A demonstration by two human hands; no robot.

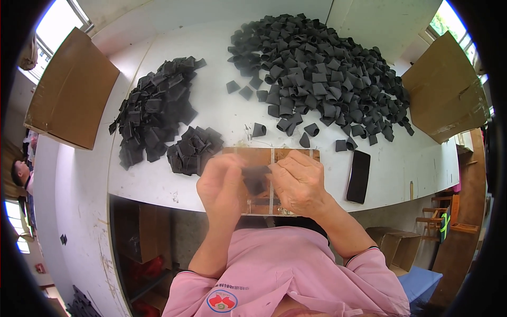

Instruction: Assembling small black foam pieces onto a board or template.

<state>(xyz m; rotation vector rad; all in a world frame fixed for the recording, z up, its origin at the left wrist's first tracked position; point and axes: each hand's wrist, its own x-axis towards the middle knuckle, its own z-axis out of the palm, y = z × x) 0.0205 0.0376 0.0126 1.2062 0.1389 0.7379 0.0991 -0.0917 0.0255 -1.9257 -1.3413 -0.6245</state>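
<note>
In front of me, both hands meet at a small black fabric piece, slightly blurred, above a brown board with pale strips. My left hand is smeared by motion; its curled fingers and thumb pinch the piece's left side. The right side is pinched by my right hand, its fingers folded inward. Close to my left hand lies a small heap of flat black fabric pieces. Beyond my right hand are a few loose black fabric tubes.
A large pile of black tubes covers the back right of the white table. Flat black pieces are heaped at left. Cardboard boxes stand at left and right. A black phone lies right of the board.
</note>
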